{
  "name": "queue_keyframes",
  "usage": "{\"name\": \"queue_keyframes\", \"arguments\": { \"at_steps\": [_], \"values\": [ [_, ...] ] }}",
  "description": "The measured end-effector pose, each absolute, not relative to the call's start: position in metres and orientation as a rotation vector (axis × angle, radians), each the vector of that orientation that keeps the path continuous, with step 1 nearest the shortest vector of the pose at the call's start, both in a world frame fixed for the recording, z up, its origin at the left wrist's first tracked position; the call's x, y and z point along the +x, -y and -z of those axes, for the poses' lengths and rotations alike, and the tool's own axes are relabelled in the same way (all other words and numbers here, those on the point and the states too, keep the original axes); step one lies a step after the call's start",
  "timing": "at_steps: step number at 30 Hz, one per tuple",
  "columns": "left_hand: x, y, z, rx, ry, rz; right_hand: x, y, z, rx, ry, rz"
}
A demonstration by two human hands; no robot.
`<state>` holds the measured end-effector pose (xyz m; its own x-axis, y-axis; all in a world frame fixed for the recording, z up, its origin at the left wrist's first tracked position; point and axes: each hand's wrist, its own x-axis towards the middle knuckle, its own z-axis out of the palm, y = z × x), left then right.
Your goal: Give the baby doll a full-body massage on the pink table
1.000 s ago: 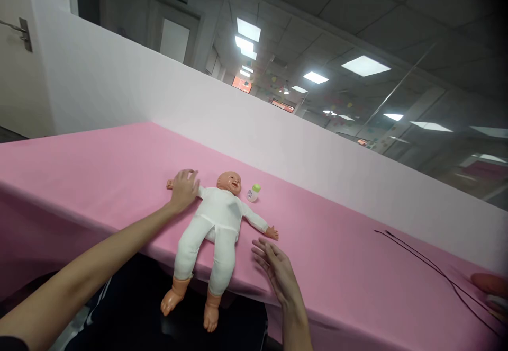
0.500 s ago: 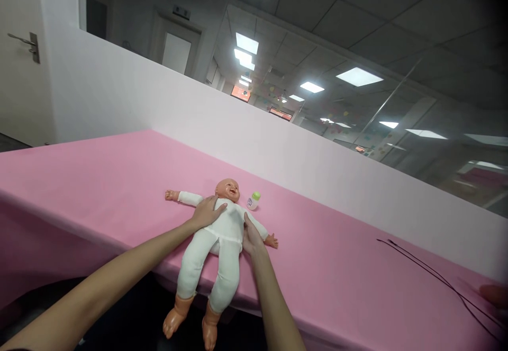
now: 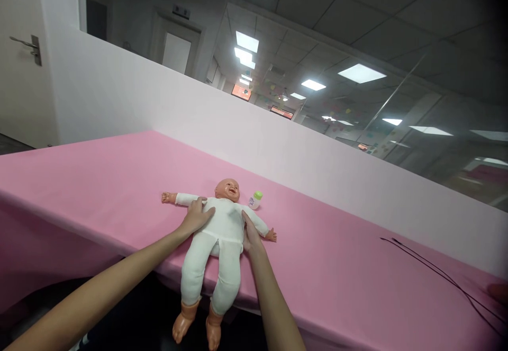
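Observation:
A baby doll (image 3: pixel 224 216) in a white cloth suit lies face up on the pink-covered table, arms spread, its lower legs hanging past the front edge. My left hand (image 3: pixel 197 216) grips the doll by the armpit and upper chest, thumb on the front of the suit. At the doll's other side, my right hand (image 3: pixel 250 232) holds the torso below the arm, its fingers partly hidden. Beside the doll's head stands a small clear bottle (image 3: pixel 255 200) with a green cap; neither hand touches it.
Pink cloth covers the table (image 3: pixel 325 271), which meets a low white wall (image 3: pixel 278 147) at the back. Thin black cables (image 3: pixel 440 277) lie on the right. Glass rises above the wall, and a door (image 3: pixel 26 65) is at far left.
My left hand has slid left from the doll's chest toward its armpit. The doll's legs have shifted slightly to the right. My right hand stays at the doll's side.

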<state>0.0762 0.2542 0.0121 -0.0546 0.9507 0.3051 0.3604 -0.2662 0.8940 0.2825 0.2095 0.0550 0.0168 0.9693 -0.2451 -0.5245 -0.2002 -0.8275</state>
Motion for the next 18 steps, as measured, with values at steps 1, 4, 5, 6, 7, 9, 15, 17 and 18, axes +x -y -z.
{"name": "queue_keyframes", "arguments": {
  "at_steps": [1, 4, 5, 6, 7, 9, 15, 17, 18],
  "values": [
    [0.076, -0.252, -0.014, 1.707, -1.41, -1.323, 0.283, -0.211, -0.053, -0.993, 0.63, -1.53],
    [0.081, -0.247, -0.026, 1.907, -1.34, -1.349, 0.283, -0.214, -0.05, -0.998, 0.68, -1.535],
    [0.085, -0.249, -0.031, 1.938, -1.293, -1.357, 0.283, -0.214, -0.05, -0.99, 0.685, -1.53],
    [0.088, -0.252, -0.036, 1.937, -1.247, -1.358, 0.282, -0.213, -0.051, -0.981, 0.688, -1.525],
    [0.092, -0.256, -0.041, 1.92, -1.214, -1.348, 0.28, -0.212, -0.052, -0.976, 0.689, -1.52],
    [0.1, -0.269, -0.051, 1.874, -1.205, -1.311, 0.277, -0.208, -0.057, -0.967, 0.705, -1.513],
    [0.114, -0.306, -0.065, 1.668, -1.319, -1.081, 0.272, -0.207, -0.065, -1.124, 0.733, -1.458],
    [0.115, -0.309, -0.064, 1.632, -1.295, -1.029, 0.272, -0.212, -0.063, -1.167, 0.764, -1.397],
    [0.115, -0.309, -0.064, 1.624, -1.285, -1.021, 0.272, -0.213, -0.062, -1.178, 0.785, -1.36]
  ]
}}
